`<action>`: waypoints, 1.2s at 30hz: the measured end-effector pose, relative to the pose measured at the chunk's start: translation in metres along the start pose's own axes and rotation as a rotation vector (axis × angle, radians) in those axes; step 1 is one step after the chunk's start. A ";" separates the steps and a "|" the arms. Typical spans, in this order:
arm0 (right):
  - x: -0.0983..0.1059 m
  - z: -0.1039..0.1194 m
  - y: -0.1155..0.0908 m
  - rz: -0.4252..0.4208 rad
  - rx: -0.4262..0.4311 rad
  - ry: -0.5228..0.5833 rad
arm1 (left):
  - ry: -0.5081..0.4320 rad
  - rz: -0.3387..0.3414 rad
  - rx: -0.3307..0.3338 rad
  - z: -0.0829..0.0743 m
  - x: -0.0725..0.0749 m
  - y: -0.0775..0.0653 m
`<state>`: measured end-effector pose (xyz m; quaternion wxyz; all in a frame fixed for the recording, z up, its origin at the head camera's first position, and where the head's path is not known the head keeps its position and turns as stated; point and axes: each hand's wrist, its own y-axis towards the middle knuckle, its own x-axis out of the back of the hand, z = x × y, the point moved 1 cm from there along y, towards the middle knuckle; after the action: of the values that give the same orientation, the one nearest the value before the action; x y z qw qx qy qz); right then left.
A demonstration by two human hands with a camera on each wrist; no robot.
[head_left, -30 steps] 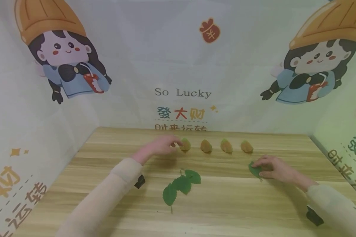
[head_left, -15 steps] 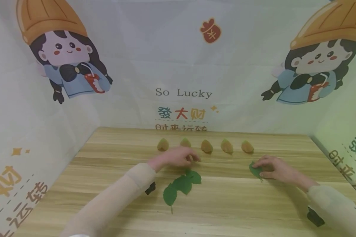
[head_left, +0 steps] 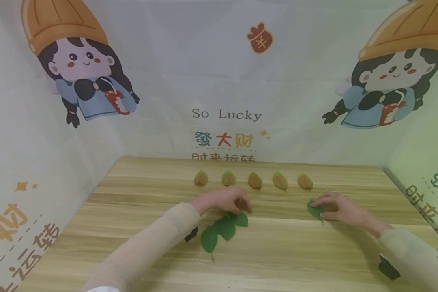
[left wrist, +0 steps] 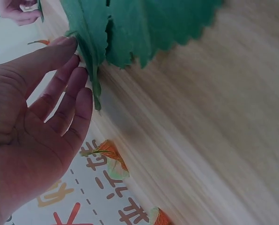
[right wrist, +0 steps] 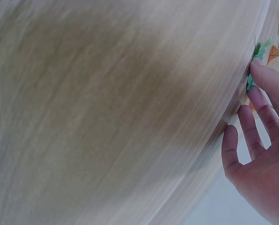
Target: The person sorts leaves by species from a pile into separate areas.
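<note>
In the head view, my left hand (head_left: 224, 199) hangs over the upper end of a group of overlapping green leaves (head_left: 224, 228) with toothed edges. Its thumb and index finger are spread apart at the topmost leaf. The left wrist view shows that thumb (left wrist: 64, 49) right at a leaf's edge, with a stem (left wrist: 97, 93) pointing down beside the fingers. Over on the right, my right hand (head_left: 341, 209) holds a single green leaf (head_left: 315, 209) between thumb and index finger, close over the wooden table. Its other fingers are loosely bent.
Several orange-and-green husk-like pieces, one of them a pointed husk (head_left: 254, 180), stand in a row near the back of the wooden table (head_left: 160, 259). A printed white cloth (head_left: 190, 73) hangs behind and along both sides. A black wrist device (head_left: 388, 267) shows under the right sleeve.
My left hand has left the row of husk-like pieces, uncovering its leftmost one, and come right and nearer to the grouped leaves. My right hand and its leaf have stayed put.
</note>
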<state>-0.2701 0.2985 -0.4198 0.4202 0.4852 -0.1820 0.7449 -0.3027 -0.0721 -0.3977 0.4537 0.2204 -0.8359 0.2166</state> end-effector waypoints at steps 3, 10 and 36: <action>0.000 -0.001 -0.001 -0.004 -0.005 -0.007 | -0.003 0.009 0.007 0.000 0.000 0.001; 0.001 0.000 -0.002 -0.016 -0.005 -0.029 | -0.014 0.006 -0.011 -0.001 -0.001 0.004; 0.000 0.002 0.000 -0.013 -0.004 -0.017 | -0.044 -0.108 0.014 0.001 0.002 0.017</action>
<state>-0.2689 0.2964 -0.4190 0.4246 0.4918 -0.1840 0.7376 -0.3138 -0.0588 -0.3995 0.4446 0.2730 -0.8311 0.1927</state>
